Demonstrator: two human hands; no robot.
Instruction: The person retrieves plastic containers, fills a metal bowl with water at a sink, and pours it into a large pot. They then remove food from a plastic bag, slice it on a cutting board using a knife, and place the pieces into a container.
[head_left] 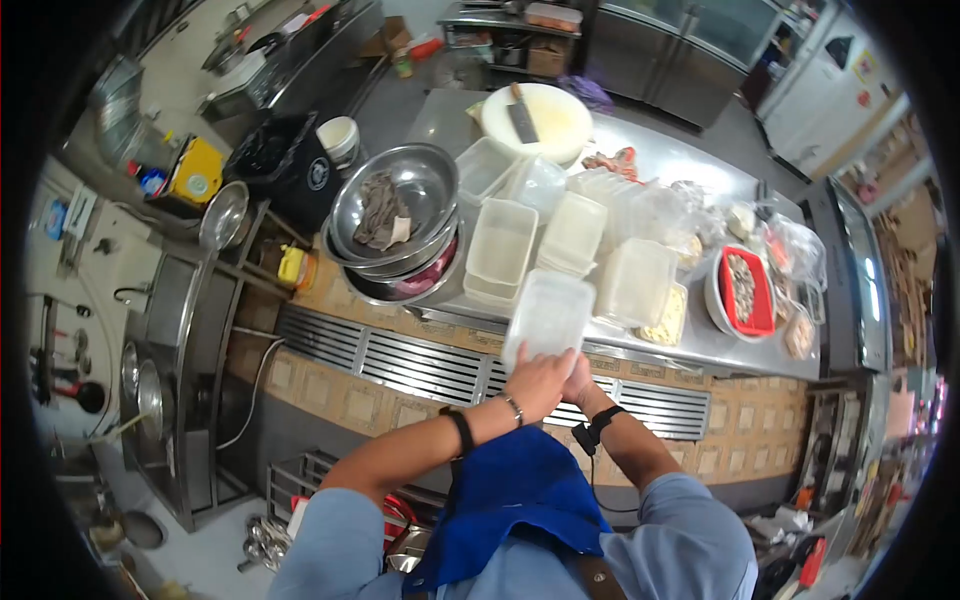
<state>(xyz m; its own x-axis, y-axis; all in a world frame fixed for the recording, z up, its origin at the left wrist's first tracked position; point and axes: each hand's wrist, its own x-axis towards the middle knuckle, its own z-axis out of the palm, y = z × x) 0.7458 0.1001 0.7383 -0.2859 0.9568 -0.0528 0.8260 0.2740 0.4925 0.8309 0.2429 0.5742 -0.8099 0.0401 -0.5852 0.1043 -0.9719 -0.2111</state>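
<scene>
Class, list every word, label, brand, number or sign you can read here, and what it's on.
No text can be read.
Black bin: round white emblem; any wording too small.
Yellow box: dark print, too blurred.
Yellow sticker on the white door: too small.
Held plastic container: no marking visible.

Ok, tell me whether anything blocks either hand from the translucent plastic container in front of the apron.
Nothing visible does. The left hand's fingers lie on the near end of the translucent plastic container, and the right hand is at its near right corner, its grip partly hidden.
</scene>
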